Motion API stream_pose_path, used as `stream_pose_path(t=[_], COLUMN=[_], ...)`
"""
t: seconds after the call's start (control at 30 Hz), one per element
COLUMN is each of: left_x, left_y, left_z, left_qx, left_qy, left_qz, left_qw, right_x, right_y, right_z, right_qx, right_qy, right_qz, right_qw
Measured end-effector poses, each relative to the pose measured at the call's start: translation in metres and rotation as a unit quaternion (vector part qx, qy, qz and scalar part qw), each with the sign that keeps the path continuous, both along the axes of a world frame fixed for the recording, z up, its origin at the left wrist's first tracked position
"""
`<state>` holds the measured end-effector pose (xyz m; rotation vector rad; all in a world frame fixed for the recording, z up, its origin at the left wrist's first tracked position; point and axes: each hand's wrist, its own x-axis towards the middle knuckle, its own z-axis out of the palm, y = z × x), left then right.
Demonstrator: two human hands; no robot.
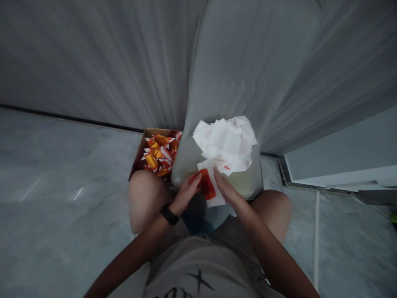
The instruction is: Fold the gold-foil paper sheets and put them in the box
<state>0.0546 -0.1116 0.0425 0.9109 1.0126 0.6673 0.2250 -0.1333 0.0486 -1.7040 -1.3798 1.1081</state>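
A flat red and white wrapper (208, 184) is held between my two hands, over the front edge of a grey chair seat. On its left edge, the fingers of my left hand (185, 193) are pinched, with a little more red showing beneath them. My right hand (223, 186) grips the wrapper's right side with the thumb along it. Just beyond lies a loose pile of white wrapper sheets (228, 140), some overlapping, with a bit of red on one near the front. Whether anything lies inside the held wrapper is unclear.
A cardboard box (138, 155) of twist-wrapped pieces (158, 153) in orange, red and white stands on the floor left of the chair (217, 99). Grey curtain (124, 70) hangs behind. My knees flank the seat. A pale cabinet-like panel (341, 149) is at right.
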Motion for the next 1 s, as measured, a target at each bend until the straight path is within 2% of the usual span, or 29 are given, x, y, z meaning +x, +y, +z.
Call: stream_pose_path(t=[0.1, 0.2, 0.3, 0.37, 0.47, 0.5, 0.53, 0.63, 0.7, 0.8, 0.9, 1.0], left_x=[0.006, 0.008, 0.001, -0.007, -0.017, -0.018, -0.018, -0.014, -0.012, -0.014, -0.019, -0.021], left_y=[0.006, 0.018, 0.031, 0.036, 0.034, 0.031, 0.029, 0.022, 0.021, 0.026, 0.032, 0.035], left_z=[-0.002, -0.010, -0.019, -0.020, -0.017, -0.016, -0.016, -0.024, -0.035, -0.051, -0.058, -0.059], left_qx=[0.011, 0.064, 0.160, 0.262, 0.439, 0.488, 0.529, 0.591, 0.598, 0.603, 0.605, 0.591], left_qy=[-0.024, -0.010, 0.089, 0.204, 0.357, 0.378, 0.382, 0.351, 0.347, 0.350, 0.334, 0.309], left_qz=[0.004, -0.002, -0.046, -0.025, 0.049, 0.039, 0.001, -0.141, -0.180, -0.188, -0.193, -0.187], left_qw=[1.000, 0.998, 0.982, 0.943, 0.823, 0.786, 0.758, 0.713, 0.700, 0.692, 0.697, 0.721], right_x=[-0.008, -0.018, -0.026, -0.029, -0.029, -0.028, -0.026, -0.018, -0.012, -0.002, 0.002, -0.002], right_y=[-0.002, -0.004, -0.006, -0.008, -0.008, -0.007, -0.007, -0.005, -0.005, -0.007, -0.011, -0.013], right_z=[-0.001, -0.004, -0.011, -0.018, -0.028, -0.030, -0.032, -0.035, -0.036, -0.037, -0.036, -0.028], right_qx=[-0.057, 0.004, 0.087, 0.123, 0.140, 0.141, 0.142, 0.139, 0.133, 0.122, 0.121, 0.163], right_qy=[0.070, -0.028, -0.146, -0.209, -0.273, -0.278, -0.275, -0.272, -0.310, -0.356, -0.294, -0.201], right_qz=[0.011, 0.003, 0.042, 0.065, 0.084, 0.091, 0.099, 0.089, 0.009, -0.119, -0.128, -0.103], right_qw=[0.996, 1.000, 0.985, 0.968, 0.948, 0.946, 0.946, 0.948, 0.941, 0.919, 0.939, 0.960])
